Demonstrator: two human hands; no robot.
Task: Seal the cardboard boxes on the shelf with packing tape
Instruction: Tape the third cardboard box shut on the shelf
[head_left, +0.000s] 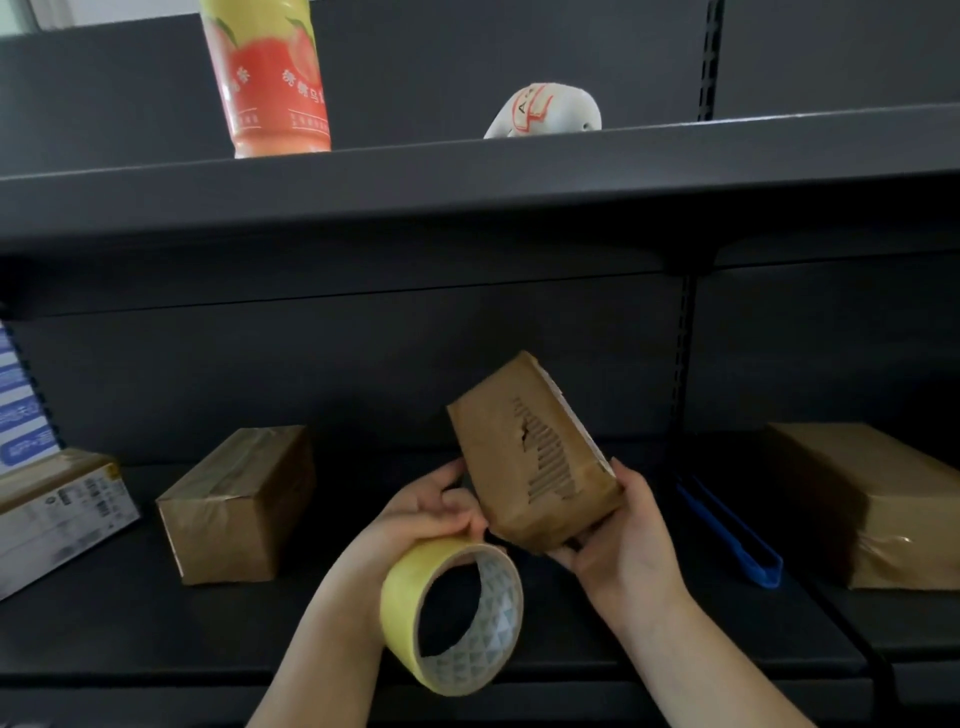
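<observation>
Two hands fill the near part of my view. The left hand (436, 512) has its fingers curled over the top of a roll of packing tape (451, 613); the roll hangs below that hand with its hollow core facing me, yellow outside, patterned white lining inside. I cannot make out a loose tape end. The right hand (623, 540) grips the lower corner of a small cardboard box (532, 457), thumb on the near face, the fingers hidden underneath. The box is tilted and lifted off the shelf, and the left fingertips touch its lower left edge. Its near face is torn, with corrugated ribs showing; a white strip runs along its right side, too blurred to read.

Beyond the hands, on the dark lower shelf (130, 623), a second brown box (236, 504) lies to the left, glossy tape across its top. Farther left a printed carton (57, 514) is cut off by the frame edge, its labels unreadable. To the right lies a blue tool (737, 540), which I cannot identify, and past it a large wrapped box (872, 499), also cut off.

On the upper shelf (467, 176) stand a tall orange bottle (270, 78), its top out of frame, and a white object (545, 111), its base hidden behind the shelf lip.
</observation>
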